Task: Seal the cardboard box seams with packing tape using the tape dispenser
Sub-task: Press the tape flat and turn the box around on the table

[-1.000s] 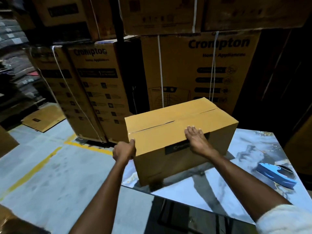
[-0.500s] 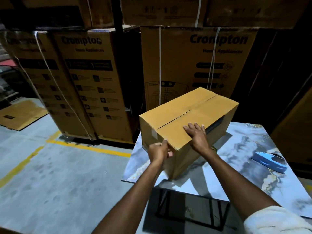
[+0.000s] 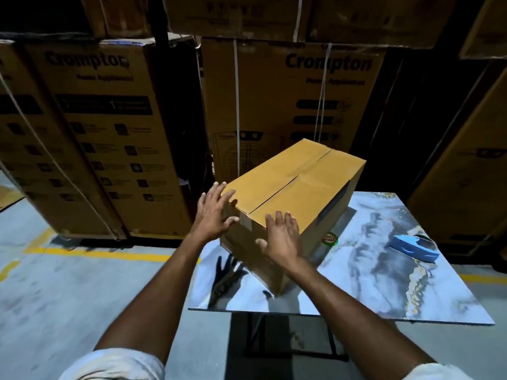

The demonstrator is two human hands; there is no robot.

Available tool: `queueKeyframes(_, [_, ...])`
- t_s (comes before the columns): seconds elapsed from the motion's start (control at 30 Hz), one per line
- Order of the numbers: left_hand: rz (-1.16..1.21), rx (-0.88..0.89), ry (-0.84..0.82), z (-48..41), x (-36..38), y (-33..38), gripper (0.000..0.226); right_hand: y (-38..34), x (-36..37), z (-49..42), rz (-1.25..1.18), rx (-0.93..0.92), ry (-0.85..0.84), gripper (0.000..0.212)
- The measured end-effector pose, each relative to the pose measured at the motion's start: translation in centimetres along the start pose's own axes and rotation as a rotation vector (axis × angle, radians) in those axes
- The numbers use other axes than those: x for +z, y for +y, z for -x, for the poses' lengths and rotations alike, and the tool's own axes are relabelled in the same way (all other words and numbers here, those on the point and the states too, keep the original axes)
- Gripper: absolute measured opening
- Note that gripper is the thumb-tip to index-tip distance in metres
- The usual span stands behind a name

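The marbled table (image 3: 384, 283) carries the cardboard box (image 3: 301, 182), its near end right at the fingertips of both hands. The left hand (image 3: 212, 215) and right hand (image 3: 282, 237) have straight, spread fingers and grasp nothing. The blue tape dispenser (image 3: 414, 248) lies well to the right of the right fingers.

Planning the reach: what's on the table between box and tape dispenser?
Head view: a small green round item right beside the cardboard box; otherwise bare marbled tabletop up to the blue tape dispenser.
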State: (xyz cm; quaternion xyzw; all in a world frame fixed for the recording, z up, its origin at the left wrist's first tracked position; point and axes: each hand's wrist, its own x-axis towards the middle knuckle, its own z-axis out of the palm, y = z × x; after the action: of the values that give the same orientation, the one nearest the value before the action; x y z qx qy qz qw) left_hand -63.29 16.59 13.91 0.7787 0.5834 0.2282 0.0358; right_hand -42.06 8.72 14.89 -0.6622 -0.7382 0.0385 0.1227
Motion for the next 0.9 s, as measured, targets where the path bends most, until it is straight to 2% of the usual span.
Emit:
queueKeyframes(0.07, [-0.040, 0.024, -0.128, -1.2, -0.1, -0.6, 0.099, 0.6, -0.1, 0.0, 0.031, -0.062, 0.011, 0.068])
queueKeyframes(0.17, [0.001, 0.091, -0.208, -1.6, 0.6, -0.5, 0.107, 3.2, -0.6, 0.2, 0.055, -0.153, 0.013, 0.067])
queueKeyframes(0.37, [-0.033, 0.186, -0.036, 1.0, 2.9, 4.3, 0.100, 10.6, -2.1, 1.7, 0.092, -0.154, 0.031, 0.068])
queueKeyframes(0.5, [0.013, 0.134, 0.182, 2.7, 4.8, 7.4, 0.072, 10.8, -1.9, 3.0, 0.057, -0.032, 0.081, 0.072])
queueKeyframes(0.57, [0.041, 0.097, 0.237, 2.8, 4.8, 7.7, 0.062, 9.7, -1.1, 3.1, 0.022, 0.016, 0.157, 0.066])
queueKeyframes(0.67, [-0.001, 0.094, 0.219, 2.4, 4.6, 7.5, 0.067, 8.2, 0.8, 2.8, -0.015, 0.115, 0.323, 0.068])
queueKeyframes(0.83, [-0.074, 0.002, 0.225, 2.2, 5.3, 8.3, 0.056, 7.3, 2.3, 1.9, 0.050, 0.184, 0.467, 0.068])
queueKeyframes(0.9, [-0.102, -0.034, 0.234, 2.2, 5.6, 8.8, 0.060, 7.4, 2.6, 1.5, 0.061, 0.190, 0.498, 0.065])
